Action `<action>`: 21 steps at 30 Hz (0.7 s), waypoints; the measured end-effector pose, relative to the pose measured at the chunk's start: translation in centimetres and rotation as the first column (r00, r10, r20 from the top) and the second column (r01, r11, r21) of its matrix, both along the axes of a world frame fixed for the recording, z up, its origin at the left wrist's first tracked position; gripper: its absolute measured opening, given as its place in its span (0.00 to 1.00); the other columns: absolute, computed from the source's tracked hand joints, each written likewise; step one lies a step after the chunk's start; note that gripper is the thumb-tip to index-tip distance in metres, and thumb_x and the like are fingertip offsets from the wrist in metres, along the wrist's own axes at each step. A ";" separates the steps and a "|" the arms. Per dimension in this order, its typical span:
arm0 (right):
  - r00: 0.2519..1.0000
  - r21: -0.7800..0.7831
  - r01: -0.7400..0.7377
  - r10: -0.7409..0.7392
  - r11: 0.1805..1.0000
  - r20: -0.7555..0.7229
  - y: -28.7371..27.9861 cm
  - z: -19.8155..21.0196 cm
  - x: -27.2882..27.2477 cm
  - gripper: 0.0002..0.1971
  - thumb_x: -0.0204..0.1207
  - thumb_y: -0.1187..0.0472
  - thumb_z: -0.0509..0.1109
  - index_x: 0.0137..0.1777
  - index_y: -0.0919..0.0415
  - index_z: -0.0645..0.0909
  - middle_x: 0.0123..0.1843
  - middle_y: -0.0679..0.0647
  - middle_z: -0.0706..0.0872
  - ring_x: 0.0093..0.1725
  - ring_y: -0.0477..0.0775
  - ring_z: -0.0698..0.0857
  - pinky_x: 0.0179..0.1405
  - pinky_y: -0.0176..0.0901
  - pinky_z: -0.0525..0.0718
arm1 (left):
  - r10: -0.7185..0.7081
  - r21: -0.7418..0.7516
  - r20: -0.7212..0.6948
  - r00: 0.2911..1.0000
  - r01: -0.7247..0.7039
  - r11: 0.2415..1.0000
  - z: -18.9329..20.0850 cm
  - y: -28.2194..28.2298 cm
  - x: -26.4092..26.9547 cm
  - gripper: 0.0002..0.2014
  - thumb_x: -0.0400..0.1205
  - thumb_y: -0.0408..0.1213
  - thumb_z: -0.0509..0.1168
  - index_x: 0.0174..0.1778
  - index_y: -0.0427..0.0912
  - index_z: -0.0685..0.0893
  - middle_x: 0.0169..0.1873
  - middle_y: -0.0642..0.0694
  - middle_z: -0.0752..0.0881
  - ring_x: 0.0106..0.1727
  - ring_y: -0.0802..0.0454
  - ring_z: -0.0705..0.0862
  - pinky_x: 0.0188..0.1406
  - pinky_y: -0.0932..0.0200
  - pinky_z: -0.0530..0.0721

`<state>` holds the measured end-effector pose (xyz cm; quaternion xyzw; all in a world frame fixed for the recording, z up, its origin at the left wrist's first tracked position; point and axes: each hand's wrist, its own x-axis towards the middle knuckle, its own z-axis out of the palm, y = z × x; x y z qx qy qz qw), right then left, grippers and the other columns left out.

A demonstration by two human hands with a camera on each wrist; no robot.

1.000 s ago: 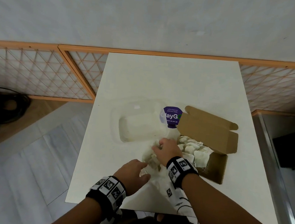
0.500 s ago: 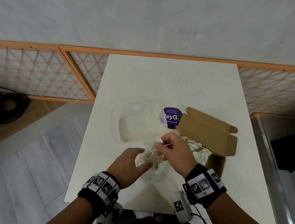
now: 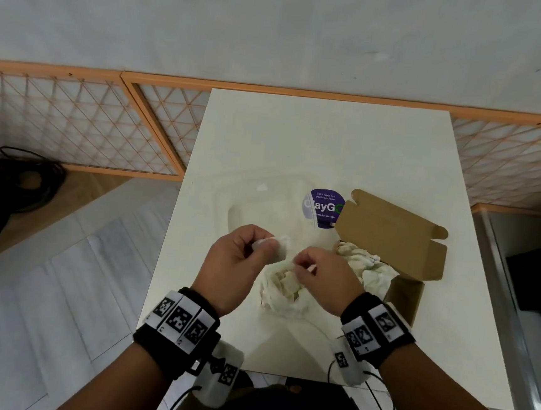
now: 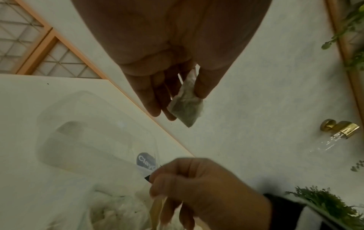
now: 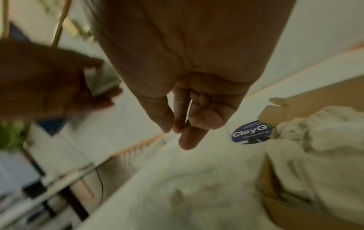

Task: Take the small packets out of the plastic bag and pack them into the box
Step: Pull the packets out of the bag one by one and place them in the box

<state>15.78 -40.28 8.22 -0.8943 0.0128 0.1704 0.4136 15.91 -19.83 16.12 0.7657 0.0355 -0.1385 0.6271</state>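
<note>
My left hand [image 3: 267, 245] pinches one small pale packet [image 3: 274, 252] between thumb and fingers, lifted above the table; the left wrist view shows that packet [image 4: 186, 109] hanging from the fingertips. The crumpled clear plastic bag [image 3: 283, 291] with more packets lies below and between my hands. My right hand [image 3: 303, 266] is just right of the left one, its fingers pinched together on what looks like a fold of the bag. The brown cardboard box [image 3: 406, 295] stands to the right with its lid [image 3: 391, 235] open and several packets [image 3: 368, 262] heaped inside.
A clear plastic tub [image 3: 262, 210] with a round purple label [image 3: 323, 206] lies behind my hands on the white table [image 3: 317, 143]. An orange lattice fence [image 3: 73, 122] runs behind and to the left, with black cables [image 3: 13, 179] on the floor.
My right hand came back from the box to the bag. My left hand rose from the table, up and away from the bag, with one packet pinched in it.
</note>
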 end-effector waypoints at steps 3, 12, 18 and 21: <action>0.983 -0.280 -0.185 0.176 0.942 -0.060 1.0 -3.4 -0.3 0.08 0.85 0.58 0.66 0.54 0.57 0.87 0.52 0.53 0.89 0.54 0.58 0.88 0.55 0.53 0.87 | -0.002 0.046 0.003 1.000 0.002 0.999 -0.4 1.3 -0.4 0.08 0.89 0.38 0.69 0.44 0.46 0.89 0.45 0.47 0.95 0.53 0.46 0.93 0.62 0.42 0.89; 0.940 -0.580 -0.341 0.276 0.740 -0.200 4.4 -6.5 -0.2 0.12 0.89 0.62 0.58 0.67 0.59 0.79 0.70 0.58 0.74 0.61 0.62 0.86 0.58 0.55 0.88 | -0.027 0.124 -0.033 0.999 0.031 0.992 -1.2 3.1 -1.4 0.07 0.88 0.41 0.69 0.45 0.49 0.89 0.45 0.50 0.93 0.50 0.46 0.91 0.57 0.43 0.91; 0.983 -0.392 -0.178 0.141 0.903 -0.122 2.8 -3.7 -0.3 0.06 0.86 0.51 0.68 0.56 0.52 0.80 0.57 0.50 0.77 0.56 0.58 0.83 0.53 0.48 0.80 | -0.049 0.163 -0.037 0.998 0.054 0.985 -1.4 3.4 -1.4 0.06 0.87 0.45 0.69 0.45 0.52 0.89 0.47 0.55 0.93 0.51 0.50 0.91 0.59 0.37 0.89; 0.997 -0.232 -0.048 0.031 0.971 -0.077 1.2 -1.1 -0.9 0.08 0.82 0.52 0.74 0.46 0.50 0.78 0.46 0.47 0.84 0.47 0.53 0.83 0.47 0.45 0.80 | -0.061 0.195 -0.029 0.998 0.066 0.979 -1.3 3.4 -1.3 0.06 0.87 0.45 0.70 0.45 0.52 0.89 0.45 0.55 0.92 0.47 0.50 0.90 0.54 0.43 0.90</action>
